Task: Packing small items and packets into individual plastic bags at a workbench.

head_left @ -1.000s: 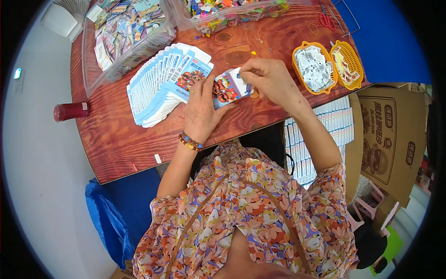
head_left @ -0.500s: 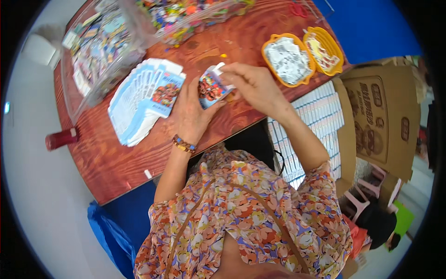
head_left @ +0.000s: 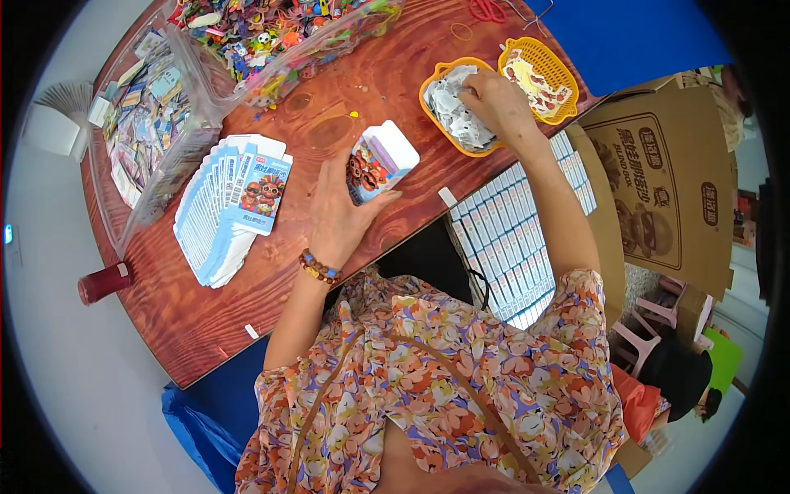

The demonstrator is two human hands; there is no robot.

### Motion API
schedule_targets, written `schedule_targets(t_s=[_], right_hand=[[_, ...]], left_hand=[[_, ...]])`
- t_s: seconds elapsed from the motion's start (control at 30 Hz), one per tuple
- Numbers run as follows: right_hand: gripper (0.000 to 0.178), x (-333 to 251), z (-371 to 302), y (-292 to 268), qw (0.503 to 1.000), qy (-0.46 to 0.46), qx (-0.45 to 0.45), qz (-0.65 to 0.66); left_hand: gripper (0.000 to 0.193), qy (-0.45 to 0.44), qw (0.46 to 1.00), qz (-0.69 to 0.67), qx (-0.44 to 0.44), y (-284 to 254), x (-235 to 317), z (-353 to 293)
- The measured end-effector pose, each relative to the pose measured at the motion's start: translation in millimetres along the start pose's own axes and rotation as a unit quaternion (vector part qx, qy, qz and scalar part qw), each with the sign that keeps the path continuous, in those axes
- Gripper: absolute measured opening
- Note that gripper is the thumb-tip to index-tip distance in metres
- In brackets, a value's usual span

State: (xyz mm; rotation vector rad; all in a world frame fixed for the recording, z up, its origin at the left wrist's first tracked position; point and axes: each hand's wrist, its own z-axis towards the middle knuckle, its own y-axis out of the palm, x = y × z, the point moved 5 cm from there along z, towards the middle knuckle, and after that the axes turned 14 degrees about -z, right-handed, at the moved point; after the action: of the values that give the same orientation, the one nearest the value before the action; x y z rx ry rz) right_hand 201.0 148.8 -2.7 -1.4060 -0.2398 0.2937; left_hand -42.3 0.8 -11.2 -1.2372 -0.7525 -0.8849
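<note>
My left hand [head_left: 339, 202] is wrapped round a small blue card box [head_left: 372, 171] with cartoon figures on its front, holding it upright on the table. The box's white top flap stands up, and something purple shows inside. My right hand [head_left: 504, 109] reaches into a yellow basket [head_left: 425, 100] heaped with silvery-white packets [head_left: 457, 125]. Its fingers are curled together among the packets; whether one is pinched is hidden. To the left of my left hand lies a fanned stack of flat blue-and-white boxes [head_left: 210, 218], a printed front uppermost.
A second yellow basket [head_left: 568, 76] holds cream-and-red pieces. Clear tubs of flat packets [head_left: 152, 115] and colourful small toys [head_left: 263, 37] stand at the far left. By the table's right edge, a carton [head_left: 658, 189] holds rows of boxes [head_left: 506, 247]. A red cylinder [head_left: 105, 284] sits at the left edge.
My right hand has left the small box and moved right into the yellow basket. My left hand still holds the box, whose white flap now stands clearly raised. The view has shifted slightly.
</note>
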Motion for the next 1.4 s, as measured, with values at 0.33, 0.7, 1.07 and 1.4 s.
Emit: schedule_targets(t_s=[0.33, 0.7, 1.07, 1.4], right_hand=[[0.021, 26, -5, 10, 0.963, 0.072, -0.058, 0.252], [0.027, -2, 2, 7, 0.999, -0.027, 0.008, 0.04], [0.017, 31, -11, 11, 0.934, 0.114, -0.07, 0.332], [0.02, 7, -7, 8, 0.994, -0.054, 0.063, 0.068]], left_hand=[[0.083, -0.002, 1.0, -0.001, -0.018, 5, -1, 1], [0.082, 0.046, 0.999, 0.014, -0.017, 8, -1, 4], [0.084, 0.036, 0.998, 0.029, -0.031, 10, 12, 14], [0.084, 0.041, 0.998, 0.034, -0.025, 10, 10, 12]])
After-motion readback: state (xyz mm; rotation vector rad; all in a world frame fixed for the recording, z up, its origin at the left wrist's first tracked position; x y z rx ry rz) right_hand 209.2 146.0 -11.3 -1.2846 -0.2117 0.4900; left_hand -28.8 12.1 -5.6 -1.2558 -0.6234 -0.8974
